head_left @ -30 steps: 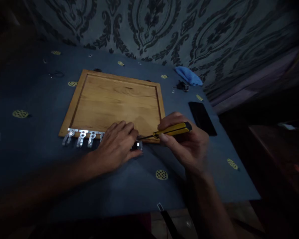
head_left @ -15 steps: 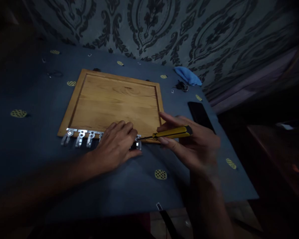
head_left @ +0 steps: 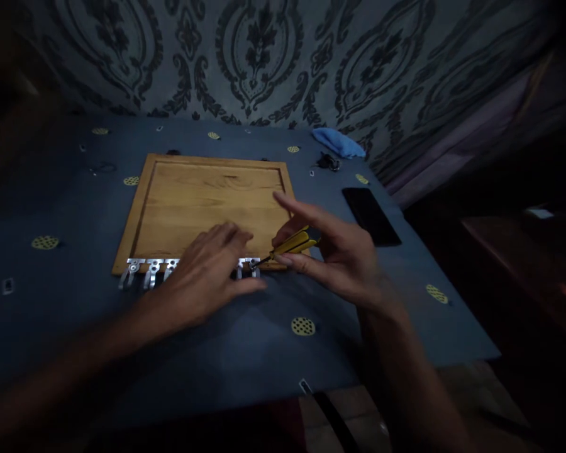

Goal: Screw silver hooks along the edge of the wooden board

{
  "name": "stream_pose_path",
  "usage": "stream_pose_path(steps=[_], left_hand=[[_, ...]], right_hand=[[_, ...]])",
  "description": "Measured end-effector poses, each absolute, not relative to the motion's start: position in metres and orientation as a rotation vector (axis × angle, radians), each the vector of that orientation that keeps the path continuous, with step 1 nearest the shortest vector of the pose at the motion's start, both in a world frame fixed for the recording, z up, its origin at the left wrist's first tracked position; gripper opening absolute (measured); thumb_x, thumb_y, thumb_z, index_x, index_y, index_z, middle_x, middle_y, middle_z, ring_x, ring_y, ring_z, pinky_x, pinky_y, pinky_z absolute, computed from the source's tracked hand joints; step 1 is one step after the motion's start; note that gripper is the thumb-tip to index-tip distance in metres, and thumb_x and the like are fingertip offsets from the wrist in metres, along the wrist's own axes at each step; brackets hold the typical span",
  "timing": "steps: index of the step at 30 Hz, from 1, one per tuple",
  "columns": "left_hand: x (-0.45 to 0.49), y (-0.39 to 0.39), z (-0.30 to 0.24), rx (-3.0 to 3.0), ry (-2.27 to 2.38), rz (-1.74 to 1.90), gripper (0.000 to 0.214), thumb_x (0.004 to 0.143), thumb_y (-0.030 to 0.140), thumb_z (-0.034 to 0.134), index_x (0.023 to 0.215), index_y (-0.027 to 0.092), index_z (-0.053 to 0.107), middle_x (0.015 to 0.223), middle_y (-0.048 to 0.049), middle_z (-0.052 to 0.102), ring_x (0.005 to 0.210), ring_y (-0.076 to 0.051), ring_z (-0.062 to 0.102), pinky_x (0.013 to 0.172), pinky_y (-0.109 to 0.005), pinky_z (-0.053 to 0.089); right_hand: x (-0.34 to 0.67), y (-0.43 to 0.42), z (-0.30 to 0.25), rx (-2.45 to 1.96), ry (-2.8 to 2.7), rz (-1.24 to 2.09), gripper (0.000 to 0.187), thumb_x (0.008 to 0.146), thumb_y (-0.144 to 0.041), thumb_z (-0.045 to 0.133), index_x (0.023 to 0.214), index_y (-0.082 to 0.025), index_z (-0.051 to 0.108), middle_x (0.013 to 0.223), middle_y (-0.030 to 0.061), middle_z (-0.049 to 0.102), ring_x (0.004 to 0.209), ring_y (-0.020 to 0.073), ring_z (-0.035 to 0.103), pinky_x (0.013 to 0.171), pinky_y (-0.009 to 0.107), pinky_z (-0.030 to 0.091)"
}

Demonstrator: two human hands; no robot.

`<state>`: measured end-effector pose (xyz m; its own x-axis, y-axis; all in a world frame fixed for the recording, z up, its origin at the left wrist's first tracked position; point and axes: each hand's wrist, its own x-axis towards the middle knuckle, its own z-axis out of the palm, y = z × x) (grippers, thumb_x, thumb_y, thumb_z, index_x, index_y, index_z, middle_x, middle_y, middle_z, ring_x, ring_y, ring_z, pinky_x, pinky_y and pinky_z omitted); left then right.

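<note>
A wooden panel [head_left: 207, 204] with a raised frame lies on the table. Along its near edge runs a silver metal hook rail [head_left: 154, 263] with several hooks. My left hand [head_left: 200, 270] is over the rail's middle, covering part of it, with fingers and thumb spread apart; whether it touches the rail I cannot tell. In my right hand [head_left: 344, 255] is a yellow and black screwdriver [head_left: 292, 242], pinched between thumb and fingers with the index finger raised. Its shaft slants down left, the tip at the rail's right end hook [head_left: 253, 265].
A black phone [head_left: 371, 216] lies on the blue patterned table cover [head_left: 245, 358], right of the panel. Behind it are a blue cloth [head_left: 338, 143] and a small dark bundle, perhaps keys [head_left: 329, 162]. A patterned wall [head_left: 259, 56] rises beyond the table's far edge.
My left hand has loosened and shifted left from the rail's right end, uncovering the hooks there. The screwdriver is now tilted more steeply, its tip still at that end. The view has shifted.
</note>
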<state>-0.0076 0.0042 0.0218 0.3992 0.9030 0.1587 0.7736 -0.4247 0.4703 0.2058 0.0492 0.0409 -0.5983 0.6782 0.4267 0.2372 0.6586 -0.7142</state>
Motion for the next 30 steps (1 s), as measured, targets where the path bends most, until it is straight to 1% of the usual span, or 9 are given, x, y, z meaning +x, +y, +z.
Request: stream_pose_path(steps=[4,8,12,14,16,18,22,26,30], left_hand=[[-0.010,0.007,0.060,2.276,1.252,1.005,0.040,0.093,0.039,0.066,0.127,0.020,0.057,0.117,-0.0076,0.065,0.109,-0.023,0.062,0.088,-0.035,0.053],[0.000,0.010,0.078,2.316,0.996,1.018,0.027,0.097,0.022,0.059,0.124,0.024,0.063,0.115,-0.0033,0.070,0.107,-0.018,0.064,0.092,-0.032,0.051],[0.002,0.014,0.075,2.285,0.983,0.933,0.021,0.098,0.021,0.058,0.117,0.026,0.067,0.107,0.0004,0.074,0.098,-0.015,0.068,0.085,-0.026,0.052],[0.000,0.016,0.074,2.261,1.010,0.897,0.020,0.097,0.023,0.060,0.116,0.026,0.067,0.104,0.0007,0.074,0.093,-0.014,0.069,0.079,-0.025,0.054],[-0.003,0.018,0.074,2.237,1.023,0.852,0.019,0.096,0.023,0.062,0.114,0.025,0.067,0.101,0.0005,0.073,0.092,-0.015,0.070,0.078,-0.025,0.055],[-0.005,0.020,0.074,2.221,1.041,0.833,0.015,0.095,0.024,0.063,0.109,0.023,0.066,0.099,0.0000,0.073,0.093,-0.016,0.070,0.081,-0.026,0.056],[-0.007,0.020,0.073,2.212,1.125,0.879,0.020,0.095,0.026,0.061,0.114,0.022,0.065,0.104,-0.0029,0.073,0.094,-0.018,0.070,0.079,-0.028,0.057],[-0.008,0.019,0.069,2.257,1.209,0.910,0.035,0.095,0.025,0.061,0.130,0.027,0.062,0.123,-0.0044,0.070,0.100,-0.018,0.070,0.080,-0.027,0.058],[-0.008,0.017,0.070,2.278,1.227,0.902,0.032,0.095,0.028,0.062,0.128,0.029,0.065,0.116,-0.0030,0.073,0.096,-0.019,0.070,0.078,-0.028,0.058]], right_hand=[[0.199,0.046,0.036,-0.746,-2.012,0.975,0.081,0.089,-0.043,0.070,0.157,-0.037,0.026,0.108,0.0017,0.071,0.074,0.0154,0.068,0.062,0.029,0.060],[0.196,0.046,0.034,-0.755,-1.916,1.105,0.089,0.086,-0.047,0.072,0.157,-0.039,0.019,0.107,0.0010,0.071,0.068,0.0140,0.067,0.058,0.028,0.060],[0.202,0.048,0.023,-0.739,-1.861,1.229,0.094,0.083,-0.044,0.077,0.157,-0.038,0.019,0.114,0.0034,0.069,0.075,0.0159,0.069,0.067,0.033,0.063],[0.207,0.049,0.010,-0.745,-1.898,1.224,0.094,0.081,-0.041,0.079,0.156,-0.034,0.024,0.120,0.0061,0.066,0.090,0.0192,0.070,0.082,0.039,0.062],[0.211,0.049,-0.007,-0.731,-2.006,1.200,0.094,0.079,-0.041,0.081,0.156,-0.031,0.027,0.127,0.0091,0.063,0.113,0.0254,0.066,0.098,0.048,0.056],[0.212,0.048,-0.022,-0.728,-2.126,1.127,0.098,0.078,-0.044,0.082,0.156,-0.031,0.025,0.135,0.0116,0.060,0.123,0.0303,0.060,0.104,0.057,0.050],[0.210,0.045,-0.037,-0.762,-2.270,0.865,0.110,0.071,-0.049,0.086,0.158,-0.032,0.020,0.136,0.0137,0.059,0.126,0.0350,0.057,0.102,0.060,0.049],[0.208,0.043,-0.037,-0.731,-2.312,0.766,0.102,0.078,-0.047,0.081,0.157,-0.032,0.019,0.127,0.0113,0.064,0.116,0.0319,0.061,0.095,0.055,0.052],[0.209,0.042,-0.037,-0.699,-2.314,0.716,0.091,0.083,-0.042,0.077,0.156,-0.030,0.024,0.120,0.0094,0.067,0.109,0.0297,0.062,0.092,0.050,0.053]])
